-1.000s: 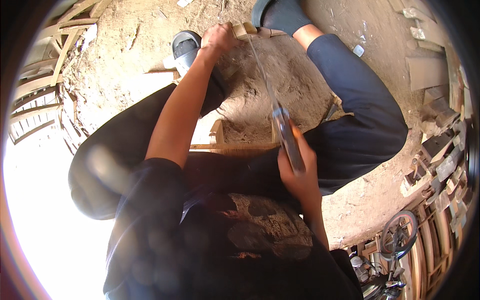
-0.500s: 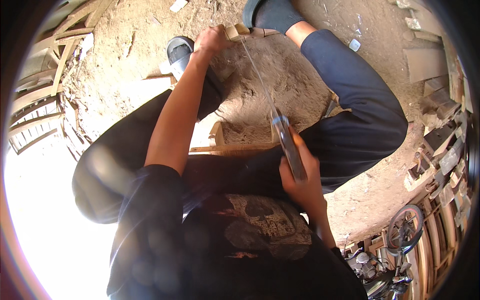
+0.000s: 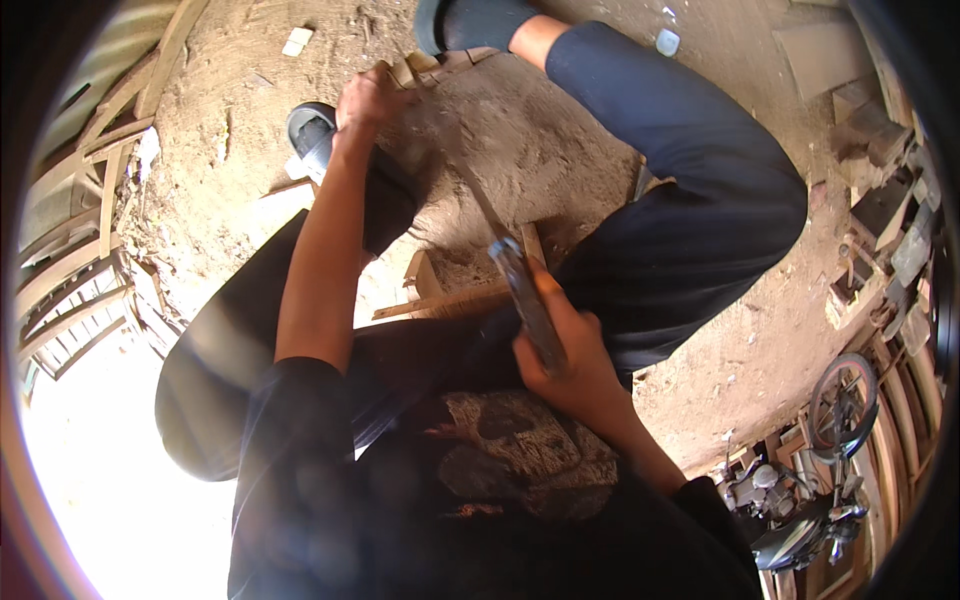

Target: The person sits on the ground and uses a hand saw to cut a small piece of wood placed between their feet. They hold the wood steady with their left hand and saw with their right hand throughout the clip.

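My right hand (image 3: 578,355) is closed around the straight dark handle of a machete (image 3: 482,203), which has a bluish band where the handle meets the blade. Its long narrow blade points forward and left, and the far end smears into a blur, so I cannot tell whether it touches the wood. Ahead of it, my left hand (image 3: 366,100) is closed on a small pale wood block (image 3: 402,73), its fingers partly hidden. The block sits close to the toe of my right shoe (image 3: 478,24), beside a longer wood piece (image 3: 458,60) on the dirt.
Between my legs stand a wood board (image 3: 440,302) and a curved wood piece (image 3: 421,272). My left sandal (image 3: 312,130) is beside the left hand. Timber frames (image 3: 70,275) line the left, wood scraps (image 3: 885,215) the right. A motorcycle (image 3: 800,500) stands at lower right.
The whole view has shifted, carrying hands and wood leftward in it. The blade's far end, sharp beside the block before, is now blurred. Both hands keep their holds.
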The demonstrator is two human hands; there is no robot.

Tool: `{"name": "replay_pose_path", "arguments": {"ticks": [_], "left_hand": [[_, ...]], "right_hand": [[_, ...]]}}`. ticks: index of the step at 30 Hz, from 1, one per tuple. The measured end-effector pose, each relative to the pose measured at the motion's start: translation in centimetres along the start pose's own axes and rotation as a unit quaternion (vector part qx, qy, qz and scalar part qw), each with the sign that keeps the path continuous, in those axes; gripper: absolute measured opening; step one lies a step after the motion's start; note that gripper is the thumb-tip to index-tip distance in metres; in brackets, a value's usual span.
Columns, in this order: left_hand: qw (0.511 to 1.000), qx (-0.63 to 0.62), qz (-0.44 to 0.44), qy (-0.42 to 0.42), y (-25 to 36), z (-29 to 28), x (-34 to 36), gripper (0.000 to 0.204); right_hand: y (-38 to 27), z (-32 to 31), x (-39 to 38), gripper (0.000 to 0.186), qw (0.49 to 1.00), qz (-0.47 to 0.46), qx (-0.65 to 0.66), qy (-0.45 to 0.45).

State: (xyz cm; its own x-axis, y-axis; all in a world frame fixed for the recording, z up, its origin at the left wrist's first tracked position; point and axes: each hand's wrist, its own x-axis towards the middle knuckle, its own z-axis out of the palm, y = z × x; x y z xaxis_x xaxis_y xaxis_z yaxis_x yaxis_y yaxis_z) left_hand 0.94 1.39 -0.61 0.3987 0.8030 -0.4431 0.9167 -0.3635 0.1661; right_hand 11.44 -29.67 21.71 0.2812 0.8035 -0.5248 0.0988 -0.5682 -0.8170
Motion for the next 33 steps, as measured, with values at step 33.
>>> {"name": "replay_pose_path", "arguments": {"ticks": [33], "left_hand": [[1.000, 0.016, 0.026, -0.002, -0.1, 0.5, 0.1, 0.064]], "right_hand": [[1.7, 0.7, 1.8, 0.057, 1.000, -0.003, 0.006, 0.010]]}}
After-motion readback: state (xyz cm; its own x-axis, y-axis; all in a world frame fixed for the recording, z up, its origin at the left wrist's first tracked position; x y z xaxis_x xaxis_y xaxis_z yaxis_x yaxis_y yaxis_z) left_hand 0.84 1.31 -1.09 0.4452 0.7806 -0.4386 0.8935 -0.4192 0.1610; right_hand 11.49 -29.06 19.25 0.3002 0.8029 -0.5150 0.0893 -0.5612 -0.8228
